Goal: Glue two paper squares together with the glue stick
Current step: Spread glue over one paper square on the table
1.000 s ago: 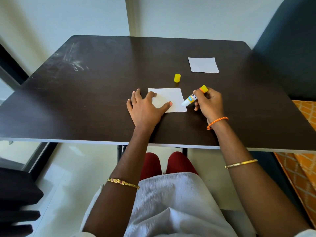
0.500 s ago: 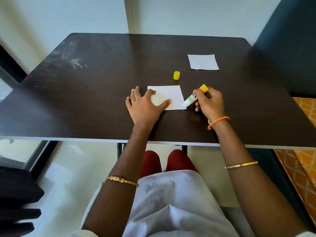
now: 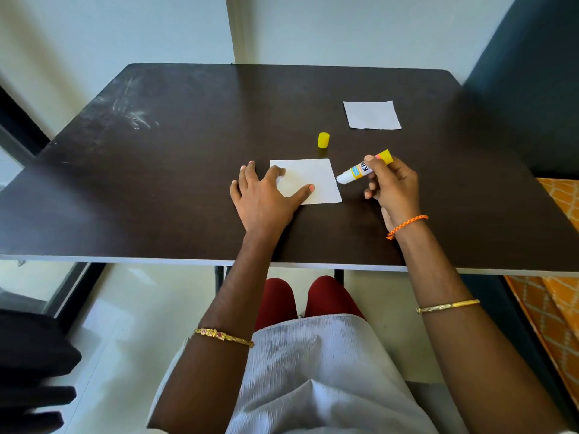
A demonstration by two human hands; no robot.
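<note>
The left hand (image 3: 263,198) lies flat on the dark table (image 3: 156,183), fingers spread; its thumb and forefinger press on the near paper (image 3: 316,178), the other fingers rest on the table at the sheet's 9 o'clock side. This is the same hold as half a second ago.

The right hand (image 3: 391,189) has its fingers clamped on the glue stick (image 3: 363,169). The stick lies slanted, its yellow end toward 2 o'clock and its white tip toward 8 o'clock. Earlier the tip sat at the paper's near right corner; now it is higher up, just beside the sheet's right edge, at 3 o'clock from the paper's middle. Whether the tip touches the paper or hangs just off it cannot be told. The hand has also moved a little to the right and away from the body.

The yellow cap (image 3: 323,140) stands upright on the table at 12 o'clock from the near paper, apart from it, unchanged. The second paper (image 3: 371,114) lies flat toward 1 o'clock, well apart from the first, also unmoved.

An orange cord (image 3: 407,226) circles the right wrist, and a gold bangle sits on each forearm.
</note>
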